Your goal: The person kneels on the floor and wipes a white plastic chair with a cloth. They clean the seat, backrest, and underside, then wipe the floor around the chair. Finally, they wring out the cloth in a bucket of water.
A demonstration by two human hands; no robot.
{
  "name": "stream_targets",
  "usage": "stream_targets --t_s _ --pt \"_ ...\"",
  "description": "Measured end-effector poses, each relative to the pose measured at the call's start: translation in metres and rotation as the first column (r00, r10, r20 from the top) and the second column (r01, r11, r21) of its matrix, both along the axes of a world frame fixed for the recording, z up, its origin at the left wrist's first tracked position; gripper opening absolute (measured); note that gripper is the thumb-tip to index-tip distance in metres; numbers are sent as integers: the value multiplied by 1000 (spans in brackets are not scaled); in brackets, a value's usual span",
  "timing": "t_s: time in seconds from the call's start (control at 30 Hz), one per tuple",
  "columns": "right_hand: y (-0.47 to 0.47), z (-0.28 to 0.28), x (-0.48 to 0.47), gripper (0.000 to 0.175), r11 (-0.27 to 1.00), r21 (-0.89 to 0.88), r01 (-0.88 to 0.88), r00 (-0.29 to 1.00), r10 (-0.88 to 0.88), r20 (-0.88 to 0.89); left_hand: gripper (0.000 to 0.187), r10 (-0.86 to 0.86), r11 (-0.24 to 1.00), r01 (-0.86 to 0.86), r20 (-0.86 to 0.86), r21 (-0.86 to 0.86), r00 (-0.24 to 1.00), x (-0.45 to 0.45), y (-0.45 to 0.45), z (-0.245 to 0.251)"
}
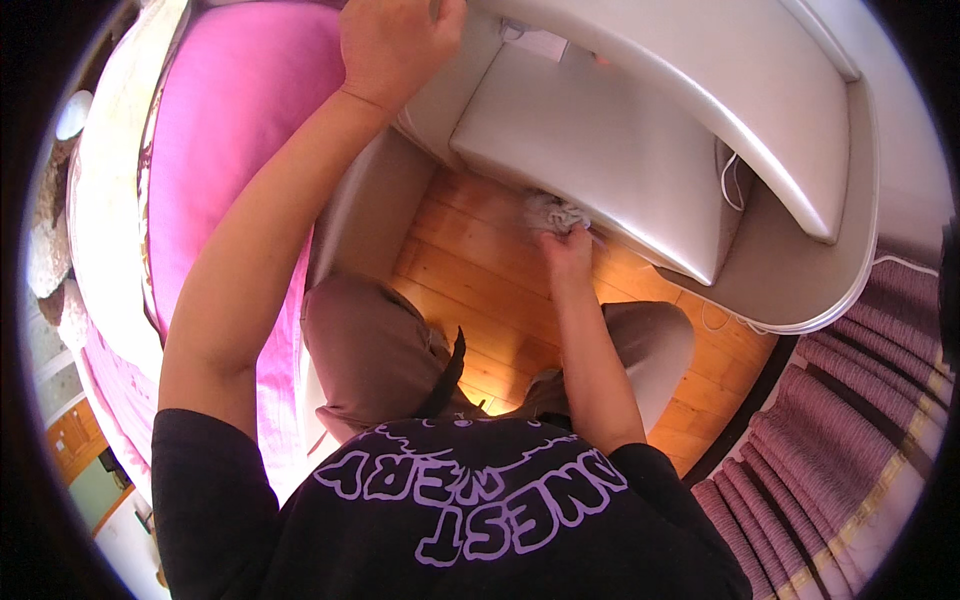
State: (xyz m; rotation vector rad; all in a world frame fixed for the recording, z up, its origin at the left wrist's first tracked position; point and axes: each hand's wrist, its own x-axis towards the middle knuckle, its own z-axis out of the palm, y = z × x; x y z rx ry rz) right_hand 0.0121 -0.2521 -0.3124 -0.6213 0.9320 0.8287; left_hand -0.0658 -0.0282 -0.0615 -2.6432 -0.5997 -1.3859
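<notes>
My right hand [568, 251] grips a crumpled grey cloth [559, 214] low down, at the bottom edge of a beige, leather-look bedside cabinet [585, 142]. The cloth is blurred, and part of it lies in the shadow under the cabinet front. My left hand [401, 49] is at the top of the view, by the bed's corner and the cabinet's near side. Its fingers are partly cut off by the picture's edge, so whether it rests on anything cannot be told.
A bed with a pink sheet [225, 127] runs along my left, above a beige bed side [375, 202]. Wooden floorboards [480, 277] lie between my knees. White cables [731, 184] hang at the cabinet's right. A striped mauve curtain [810, 435] falls at the right.
</notes>
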Motion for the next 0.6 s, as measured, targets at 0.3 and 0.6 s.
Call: stream_targets --t_s 0.3,0.6 --pt "-30 56 11 29 998 -43 -39 999 40 17 48 49 999 -49 -52 0 997 0 -1 1" --pt "-34 39 26 31 966 23 -256 960 252 121 48 41 999 -41 -38 14 998 1 -1 3"
